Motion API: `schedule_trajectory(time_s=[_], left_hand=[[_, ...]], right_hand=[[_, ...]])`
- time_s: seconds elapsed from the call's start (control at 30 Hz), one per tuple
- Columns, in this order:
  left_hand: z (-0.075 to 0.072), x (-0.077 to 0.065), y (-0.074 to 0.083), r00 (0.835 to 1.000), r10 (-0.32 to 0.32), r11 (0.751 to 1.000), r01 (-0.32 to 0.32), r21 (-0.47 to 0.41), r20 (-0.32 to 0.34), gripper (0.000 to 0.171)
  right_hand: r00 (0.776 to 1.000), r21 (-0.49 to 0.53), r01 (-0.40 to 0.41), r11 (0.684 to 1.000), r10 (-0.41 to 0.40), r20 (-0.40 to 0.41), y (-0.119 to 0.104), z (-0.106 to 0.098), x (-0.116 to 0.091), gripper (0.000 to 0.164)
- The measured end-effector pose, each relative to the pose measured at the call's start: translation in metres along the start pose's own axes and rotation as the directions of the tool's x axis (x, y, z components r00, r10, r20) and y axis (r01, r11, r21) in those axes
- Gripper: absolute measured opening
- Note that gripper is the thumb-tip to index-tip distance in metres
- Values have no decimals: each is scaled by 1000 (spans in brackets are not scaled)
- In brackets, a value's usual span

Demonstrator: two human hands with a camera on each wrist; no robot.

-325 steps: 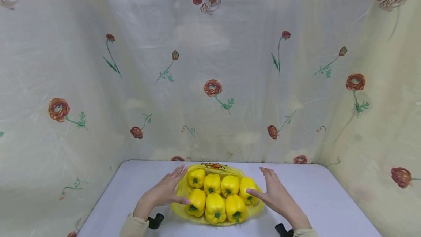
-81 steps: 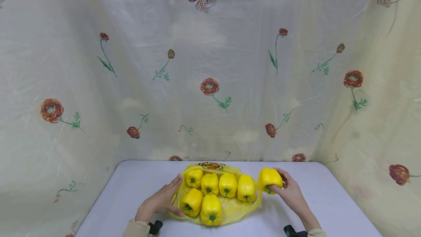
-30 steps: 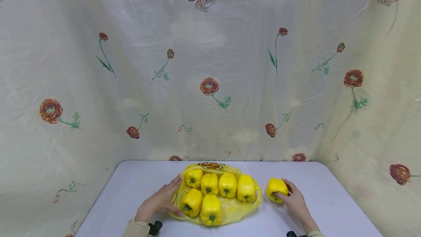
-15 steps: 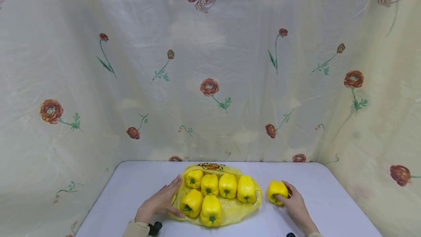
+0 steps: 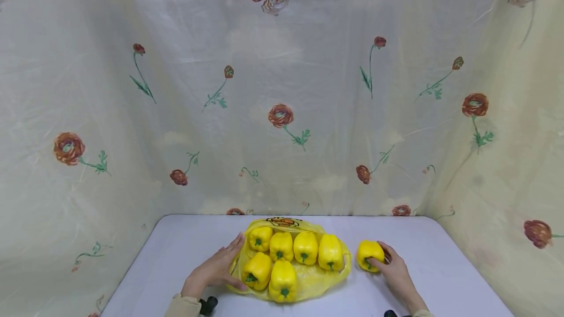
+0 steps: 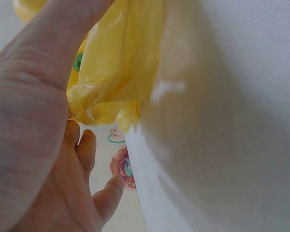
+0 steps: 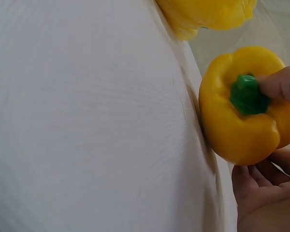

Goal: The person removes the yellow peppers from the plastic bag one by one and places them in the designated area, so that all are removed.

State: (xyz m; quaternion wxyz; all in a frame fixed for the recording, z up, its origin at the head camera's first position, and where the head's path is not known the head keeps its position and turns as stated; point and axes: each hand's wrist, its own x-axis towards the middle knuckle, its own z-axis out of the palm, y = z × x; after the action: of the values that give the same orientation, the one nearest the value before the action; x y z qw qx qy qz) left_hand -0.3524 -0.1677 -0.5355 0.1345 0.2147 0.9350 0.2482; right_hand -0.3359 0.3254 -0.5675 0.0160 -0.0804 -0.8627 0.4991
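Note:
My right hand [image 5: 396, 269] holds a yellow bell pepper [image 5: 367, 253] on the white table, just right of the bag. In the right wrist view the thumb [image 7: 284, 86] lies by the pepper's green stem [image 7: 249, 94], with the other fingers around its far side. Several more yellow bell peppers [image 5: 305, 247] lie in two rows on a yellow plastic bag [image 5: 315, 283]. My left hand [image 5: 213, 270] rests against the bag's left side, fingers extended and thumb near its lower corner. The left wrist view shows bag plastic [image 6: 128, 53] beside that hand.
The white table [image 5: 185, 238] has a far edge that meets a hanging floral cloth [image 5: 326, 136], which also closes off both sides. Dark wrist-camera mounts [image 5: 209, 305] sit on both wrists.
Earlier the pepper lay in the bag's front row. My right hand lifted it out and set it down to the bag's right. Over the last half second almost nothing moves.

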Motion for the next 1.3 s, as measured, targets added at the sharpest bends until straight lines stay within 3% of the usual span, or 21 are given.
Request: schedule_trajectory(time_s=[0.27,0.43,0.77,1.3], left_hand=[[0,2,3,1000,3,1000,-2,13,-14,131],[1,3,6,998,51,998,-50,32,-42,132],[3,4,7,997,69,997,-67,46,-43,132],[6,4,7,998,49,998,-48,41,-35,132]], right_hand=[[1000,-18,-16,1000,16,-7,-2,3,0,97],[1000,-21,-20,1000,20,-9,-2,3,2,95],[1000,-14,-18,1000,18,-18,1,4,4,93],[998,-92,-43,995,47,42,-4,3,1,105]])
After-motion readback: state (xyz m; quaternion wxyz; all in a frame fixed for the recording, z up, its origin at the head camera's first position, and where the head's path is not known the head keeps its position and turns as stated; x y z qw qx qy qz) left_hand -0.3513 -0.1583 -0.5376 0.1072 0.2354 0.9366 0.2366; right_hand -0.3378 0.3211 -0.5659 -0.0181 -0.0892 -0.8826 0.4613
